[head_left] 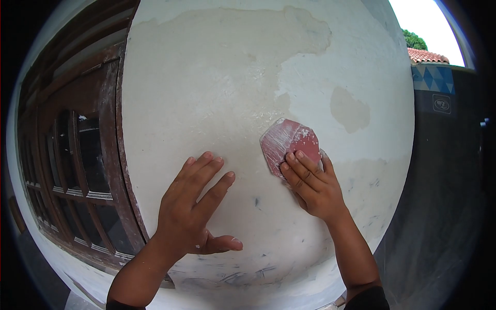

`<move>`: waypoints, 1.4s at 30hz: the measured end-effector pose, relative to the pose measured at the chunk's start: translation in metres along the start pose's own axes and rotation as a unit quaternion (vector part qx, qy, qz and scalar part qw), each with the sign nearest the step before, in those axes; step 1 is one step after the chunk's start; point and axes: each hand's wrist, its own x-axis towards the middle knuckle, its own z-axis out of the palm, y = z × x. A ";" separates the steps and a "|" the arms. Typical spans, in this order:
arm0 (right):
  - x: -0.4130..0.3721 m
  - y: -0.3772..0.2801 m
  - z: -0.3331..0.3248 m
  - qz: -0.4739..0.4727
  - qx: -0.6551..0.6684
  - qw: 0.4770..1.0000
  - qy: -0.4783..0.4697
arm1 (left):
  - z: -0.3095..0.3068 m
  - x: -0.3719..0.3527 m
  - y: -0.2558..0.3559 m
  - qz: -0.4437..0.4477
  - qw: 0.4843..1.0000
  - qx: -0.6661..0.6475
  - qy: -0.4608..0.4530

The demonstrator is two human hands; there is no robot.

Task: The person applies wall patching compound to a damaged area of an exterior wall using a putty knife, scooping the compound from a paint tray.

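Note:
My right hand [316, 185] presses a flat red angular piece [289, 142] against the white wall [206, 82]. Its fingers lie over the lower right part of the piece, while the thumb side is partly hidden. White streaks and flecks of paste or dust coat the red face. To the left, my left hand [194, 206] is spread at the wall with nothing in it, fingers pointing up and thumb out to the side. Pale beige patches and small fresh-looking ridges mark the surface above both hands.
A brown wooden door or window frame with glass panes [77, 155] borders the wall on the left. Dark grey panelling with a blue patterned strip [434, 78] stands at the right, below a tiled roof [428, 56] and a tree [414, 40].

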 end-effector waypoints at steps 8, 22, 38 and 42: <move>0.003 0.008 -0.004 0.008 -0.001 0.999 0.049 | -0.002 0.001 -0.001 -0.002 1.000 0.006 0.004; 0.017 -0.002 0.002 0.012 0.001 0.999 0.041 | -0.005 0.003 0.000 -0.008 1.000 0.011 0.015; -0.006 -0.017 0.007 0.036 -0.005 0.999 0.033 | 0.003 0.000 0.003 -0.023 0.999 -0.010 0.022; -0.002 -0.023 0.004 0.036 -0.007 0.998 0.047 | 0.004 0.001 0.002 -0.026 0.999 -0.013 0.013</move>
